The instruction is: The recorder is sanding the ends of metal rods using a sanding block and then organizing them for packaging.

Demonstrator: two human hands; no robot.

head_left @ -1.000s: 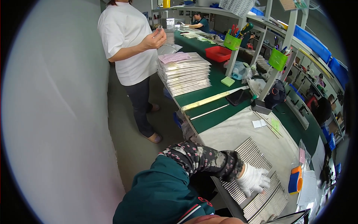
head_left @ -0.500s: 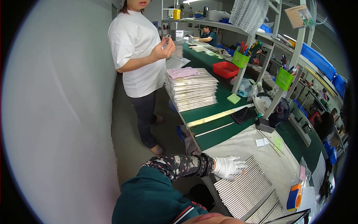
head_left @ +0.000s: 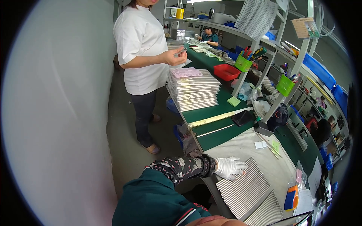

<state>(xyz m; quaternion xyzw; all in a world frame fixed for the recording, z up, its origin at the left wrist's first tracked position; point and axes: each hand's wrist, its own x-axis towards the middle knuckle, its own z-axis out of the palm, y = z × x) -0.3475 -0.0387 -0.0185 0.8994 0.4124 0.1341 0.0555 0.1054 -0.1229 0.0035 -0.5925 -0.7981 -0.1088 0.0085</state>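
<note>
My left hand point(head_left: 228, 168), in a white glove with bare fingertips, lies flat with fingers stretched over the upper left corner of a row of thin silvery rods point(head_left: 245, 190). The rods lie side by side. Below them, across a narrow grey strip, is a second group of similar rods point(head_left: 267, 209). Both groups rest on a pale cloth point(head_left: 277, 171) over the bench. My right hand is out of the picture. Across the bench corner, a person in a white shirt point(head_left: 141, 47) holds up a small greyish piece, too small to name, in one hand point(head_left: 175, 57).
A tall stack of wrapped rods point(head_left: 198, 94) carries a pink paper point(head_left: 186, 72). Beyond it sits a red tray point(head_left: 226, 72). A flat black object point(head_left: 242, 118) and a small fan point(head_left: 278, 116) are near the shelf post. A blue-and-orange item point(head_left: 291, 198) stands at right.
The view has shifted slightly. The person in white has lowered the raised hand a little and moved it to the right. My left hand stays flat on the rods.
</note>
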